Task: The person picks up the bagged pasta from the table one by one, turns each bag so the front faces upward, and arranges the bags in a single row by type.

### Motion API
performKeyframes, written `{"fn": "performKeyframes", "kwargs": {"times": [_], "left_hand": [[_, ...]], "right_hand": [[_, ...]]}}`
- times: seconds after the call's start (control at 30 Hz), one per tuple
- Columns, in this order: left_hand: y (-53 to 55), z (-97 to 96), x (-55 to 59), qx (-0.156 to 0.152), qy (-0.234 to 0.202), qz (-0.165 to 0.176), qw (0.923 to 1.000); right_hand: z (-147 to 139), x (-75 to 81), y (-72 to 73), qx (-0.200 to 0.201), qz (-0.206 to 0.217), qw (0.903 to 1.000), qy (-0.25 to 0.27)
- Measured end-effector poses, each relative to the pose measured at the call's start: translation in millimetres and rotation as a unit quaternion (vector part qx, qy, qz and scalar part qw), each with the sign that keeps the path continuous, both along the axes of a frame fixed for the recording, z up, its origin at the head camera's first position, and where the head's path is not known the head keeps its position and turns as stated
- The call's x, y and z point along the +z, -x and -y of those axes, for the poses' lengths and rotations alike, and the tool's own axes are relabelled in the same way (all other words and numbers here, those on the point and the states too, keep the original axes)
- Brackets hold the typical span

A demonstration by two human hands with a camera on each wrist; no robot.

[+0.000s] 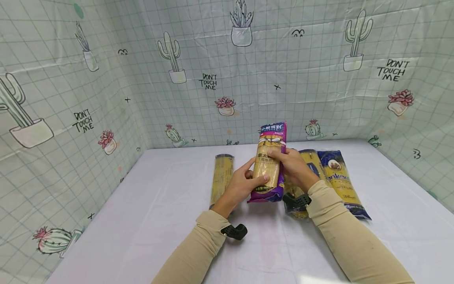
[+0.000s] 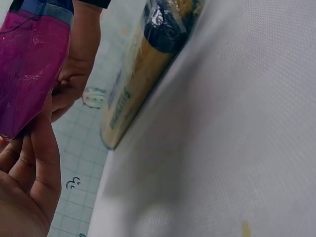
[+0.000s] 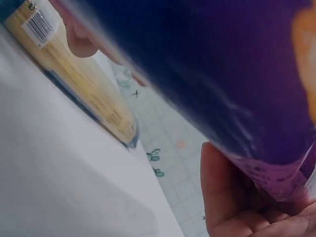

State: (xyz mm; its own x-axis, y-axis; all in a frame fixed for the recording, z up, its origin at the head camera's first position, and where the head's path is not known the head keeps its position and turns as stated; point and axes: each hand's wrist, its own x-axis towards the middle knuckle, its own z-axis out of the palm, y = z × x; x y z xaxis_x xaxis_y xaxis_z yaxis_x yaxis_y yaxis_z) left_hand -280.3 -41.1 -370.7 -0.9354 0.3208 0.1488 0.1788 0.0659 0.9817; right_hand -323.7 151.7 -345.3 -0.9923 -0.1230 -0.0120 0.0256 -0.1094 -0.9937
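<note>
Both hands hold up a purple and blue packet of pasta point(image 1: 267, 161), its clear window showing yellow strands. The left hand point(image 1: 244, 181) grips its lower left side, thumb across the front. On the upper right side the right hand point(image 1: 292, 163) holds it, thumb over the window. Magenta film of the packet point(image 2: 37, 59) fills the corner of the left wrist view above the left hand's fingers point(image 2: 44, 163). In the right wrist view the packet's dark purple back point(image 3: 222, 84) looms large, with the right hand point(image 3: 247, 212) at its end.
A clear packet of spaghetti point(image 1: 222, 173) lies left of the hands. Two more pasta packets lie at the right: a yellow one point(image 1: 312, 157) partly behind the right arm, and a blue and yellow one point(image 1: 340, 177). A cactus-print cloth point(image 1: 248, 79) hangs behind the white table point(image 1: 159, 236).
</note>
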Motion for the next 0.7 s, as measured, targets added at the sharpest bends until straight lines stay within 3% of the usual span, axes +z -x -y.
{"fn": "performKeyframes", "kwargs": {"times": [0.17, 0.47, 0.7], "left_hand": [[-1.5, -1.4, 2.4, 0.005, 0.005, 0.003, 1.0], [-1.5, 0.2, 1.9, -0.035, -0.044, 0.053, 0.997], [-0.9, 2.4, 0.1, -0.066, -0.04, 0.064, 0.995]], "right_hand": [[-2, 2.0, -0.4, -0.014, -0.005, 0.9999, -0.003], [-3, 9.1, -2.2, -0.009, 0.019, 0.9979, 0.061], [-1, 13.6, -5.8, -0.008, 0.023, 0.9989, 0.041]]}}
